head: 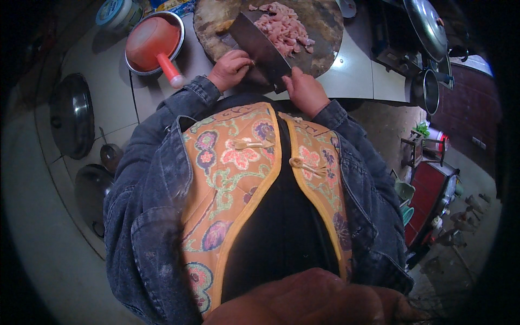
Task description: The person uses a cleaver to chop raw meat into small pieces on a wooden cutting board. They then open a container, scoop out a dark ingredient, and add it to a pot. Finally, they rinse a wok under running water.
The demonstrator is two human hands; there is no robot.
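My right hand (306, 89) grips a broad, dark cleaver (260, 50) at its handle end. The blade slants up and to the left over a round wooden chopping block (325, 24). My left hand (230, 70) is beside the blade, its fingertips drawn together close to the flat of the steel. Whether a small piece sits between those fingers is unclear. Beyond the cleaver lies a heap of pale pink raw meat strips (282, 28). A yellowish-brown lump (224, 27) rests on the block, left of the blade.
Left of the block, a red plastic ladle (152, 42) lies in a metal bowl (181, 44), near a lidded tub (115, 14). Dark pan lids (73, 115) and a metal ladle (110, 156) lie on the tiled counter (115, 109). At right stand a stove (396, 53) and a pot (425, 91).
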